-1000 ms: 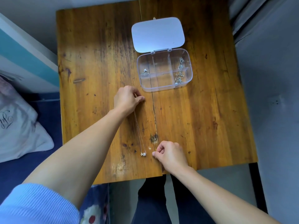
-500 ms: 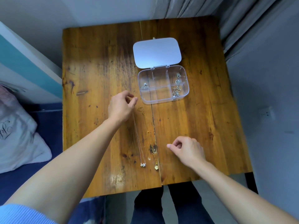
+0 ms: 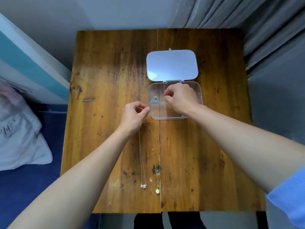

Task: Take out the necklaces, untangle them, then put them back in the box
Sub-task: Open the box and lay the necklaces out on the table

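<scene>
**A bedroom corner at home**

I'm looking down on what I take for a bedroom. A small, worn wooden table (image 3: 107, 113) stands against a pale wall, with grey curtains (image 3: 247, 22) hanging along its right side. To the left, a white pillow (image 3: 18, 129) lies on dark blue bedding (image 3: 33, 187). A clear jewellery box (image 3: 175, 100) sits open on the tabletop.
</scene>
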